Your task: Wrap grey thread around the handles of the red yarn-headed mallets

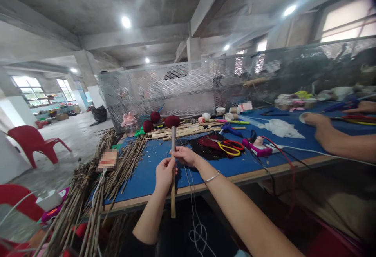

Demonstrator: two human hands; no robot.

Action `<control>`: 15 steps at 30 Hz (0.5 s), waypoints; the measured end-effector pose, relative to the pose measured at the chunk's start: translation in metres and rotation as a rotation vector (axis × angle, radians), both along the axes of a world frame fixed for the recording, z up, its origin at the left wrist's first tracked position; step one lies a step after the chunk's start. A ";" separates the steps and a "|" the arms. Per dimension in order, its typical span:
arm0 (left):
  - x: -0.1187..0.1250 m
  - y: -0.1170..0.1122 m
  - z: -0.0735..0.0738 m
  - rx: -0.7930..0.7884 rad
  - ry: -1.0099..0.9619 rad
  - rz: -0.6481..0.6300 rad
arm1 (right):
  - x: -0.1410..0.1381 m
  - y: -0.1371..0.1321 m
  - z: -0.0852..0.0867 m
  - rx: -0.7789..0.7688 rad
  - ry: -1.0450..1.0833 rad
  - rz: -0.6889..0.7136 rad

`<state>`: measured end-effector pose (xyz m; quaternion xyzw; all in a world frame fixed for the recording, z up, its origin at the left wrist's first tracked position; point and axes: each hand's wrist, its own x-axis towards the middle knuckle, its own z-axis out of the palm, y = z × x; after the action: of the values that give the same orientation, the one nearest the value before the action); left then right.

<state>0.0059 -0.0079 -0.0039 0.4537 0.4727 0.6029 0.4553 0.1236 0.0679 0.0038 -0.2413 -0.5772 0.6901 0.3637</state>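
Observation:
My left hand (164, 174) is closed around a thin wooden stick (173, 202) held upright over the front edge of the blue table (147, 171). A dark red pompom head (172, 121) tops the stick. My right hand (184, 155) pinches the stick a little higher, on its right side, with a silver bangle (212, 177) on that wrist. A white string (194, 210) hangs down from the hands and loops below the table edge.
A heap of dry twigs (96, 186) lies at the table's left. More pompom sticks (152, 122), yellow-handled scissors (230, 147), a pink glue gun (258, 147) and dark red cloth (210, 145) sit behind. Another person's arm (337, 139) rests at right. Mesh fence (182, 88) backs the table; red chair (32, 141) left.

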 end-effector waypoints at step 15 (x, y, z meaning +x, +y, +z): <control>0.003 -0.001 -0.003 0.096 0.132 0.114 | 0.000 -0.001 0.002 -0.026 -0.022 0.001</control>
<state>0.0090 -0.0085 -0.0064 0.4860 0.4973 0.6185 0.3660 0.1232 0.0665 0.0062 -0.2533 -0.5723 0.6952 0.3536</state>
